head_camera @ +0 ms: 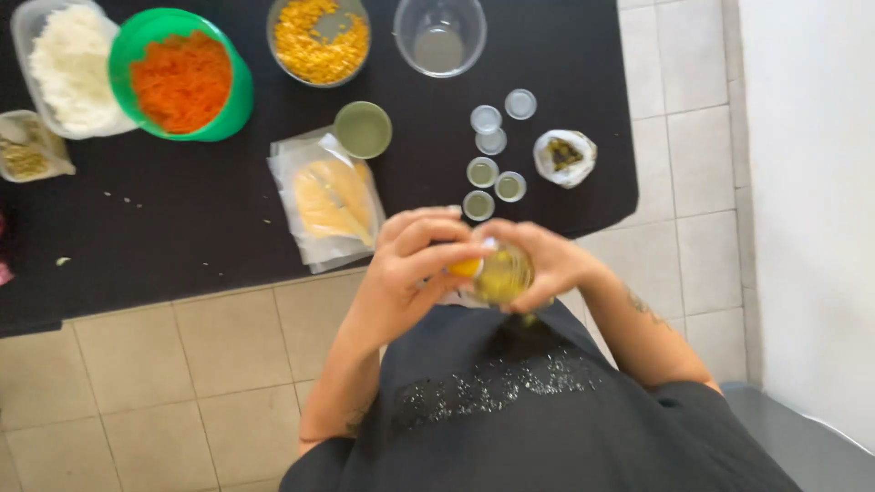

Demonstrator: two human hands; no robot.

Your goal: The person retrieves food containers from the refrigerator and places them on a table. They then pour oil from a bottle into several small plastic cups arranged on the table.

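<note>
Bottle (501, 275) small, clear, yellow-green liquid inside, held at chest level just off edge of black counter (182, 228). Right hand (547, 260) wrapped round its body. Left hand (415, 260) fingers pinched on yellow cap (466, 268) at bottle's end. Small round lidded cups (481, 171) on counter just beyond.

A black countertop (182, 219) fills the upper left of the frame, beside pale beige floor tiles (164, 383) with grey grout lines. At the upper left, a bright green plastic bowl (232, 100) holds orange shreds, next to a clear tub of white shreds (68, 68). At top centre, a glass bowl of yellow kernels (321, 38). At centre, a small clear bottle of yellow-green liquid (501, 275) has a yellow-orange cap. The dark grey shirt (510, 401) carries a silvery glitter pattern.
</note>
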